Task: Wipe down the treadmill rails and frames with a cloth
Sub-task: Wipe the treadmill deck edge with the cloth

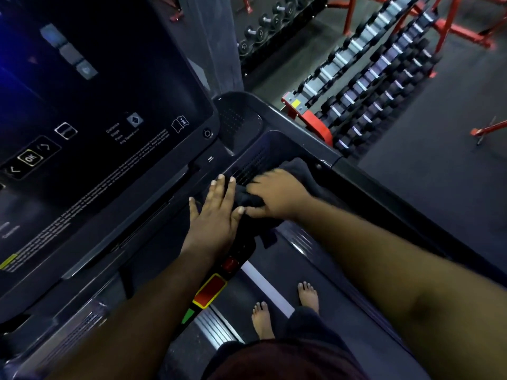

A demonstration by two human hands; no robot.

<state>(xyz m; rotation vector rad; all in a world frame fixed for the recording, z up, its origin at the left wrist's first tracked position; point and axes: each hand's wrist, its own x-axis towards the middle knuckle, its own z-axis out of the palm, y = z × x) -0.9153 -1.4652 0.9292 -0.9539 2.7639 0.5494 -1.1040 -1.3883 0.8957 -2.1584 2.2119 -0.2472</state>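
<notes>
A dark cloth (300, 171) lies bunched on the treadmill's console tray (263, 144), to the right of the big dark screen (104, 105). My right hand (277, 194) presses down on the cloth with its fingers curled into the folds. My left hand (215, 212) lies flat beside it, fingers spread, its fingertips resting on the cloth's left edge and on the tray's ribbed surface. The right side rail (384, 193) runs down along the right of my right arm. Part of the cloth hangs below both hands toward the belt.
Red and green stop buttons (210, 290) sit just below my left wrist. My bare feet (285, 308) stand on the treadmill belt. Dumbbell racks with red frames (365, 83) stand on the gym floor to the right, beyond the rail.
</notes>
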